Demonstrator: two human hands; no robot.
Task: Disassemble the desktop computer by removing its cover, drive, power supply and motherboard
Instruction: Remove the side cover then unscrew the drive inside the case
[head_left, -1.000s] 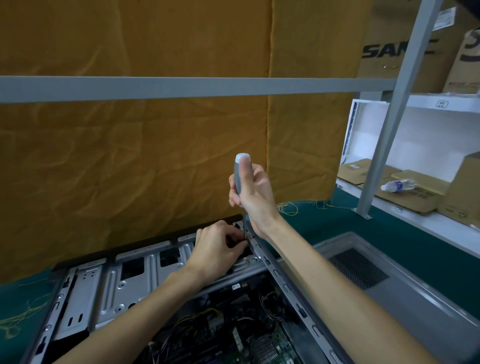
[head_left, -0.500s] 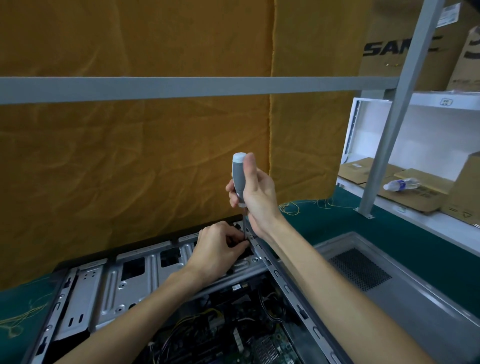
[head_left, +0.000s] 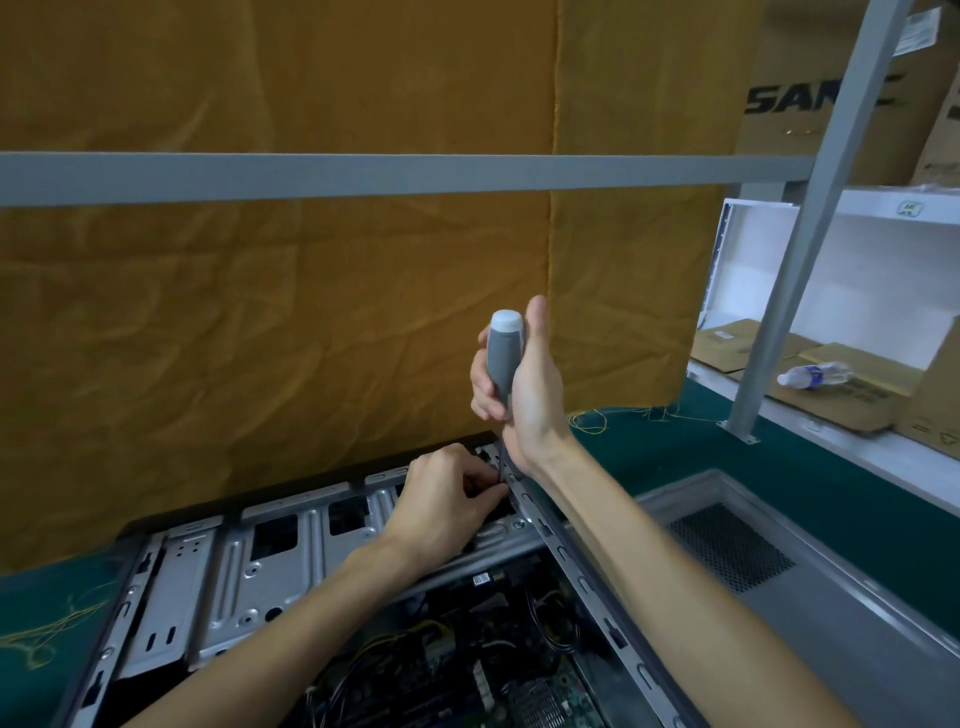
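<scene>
Rotated since earlier, the right hand wraps its grip round the upright grey-handled screwdriver; below, the left hand pinches its shaft at the open grey metal computer case edge.

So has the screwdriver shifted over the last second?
Barely. The screwdriver held by the right hand stands upright in about the same spot against the seam of the orange cloth; its tip stays at the case's far corner.

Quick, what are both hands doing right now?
Left hand: fingers curled, pinching at the screwdriver's shaft by the computer case.
Right hand: grips the grey screwdriver handle, upright.
</scene>
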